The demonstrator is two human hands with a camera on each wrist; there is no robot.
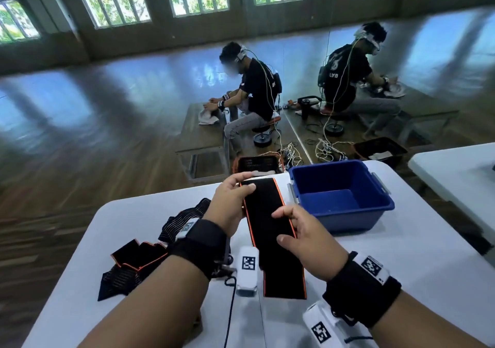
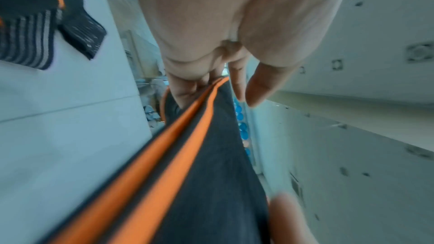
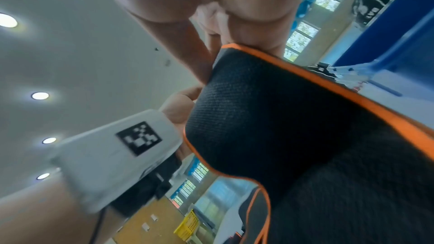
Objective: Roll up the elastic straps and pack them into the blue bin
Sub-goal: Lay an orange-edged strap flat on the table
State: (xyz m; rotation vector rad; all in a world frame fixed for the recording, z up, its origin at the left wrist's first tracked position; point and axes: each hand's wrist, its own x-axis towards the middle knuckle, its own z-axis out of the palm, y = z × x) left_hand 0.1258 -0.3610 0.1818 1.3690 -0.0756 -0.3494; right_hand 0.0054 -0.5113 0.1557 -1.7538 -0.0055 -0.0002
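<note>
Elastic strap (image 1: 267,221), black, orange-edged: unrolled.
Left hand (image 1: 231,203) pinches far end; right hand (image 1: 308,237) grips middle; blue bin (image 1: 380,203) just beyond right hand.

No real words can be read. Only black-and-white square code markers (image 1: 248,263) stand on the white wrist camera boxes (image 1: 322,326). The letters on the black shirt (image 1: 257,87) behind are too blurred to read.

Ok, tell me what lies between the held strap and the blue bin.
Only bare white table lies between the black orange-edged strap and the blue bin, seen in the head view.
</note>
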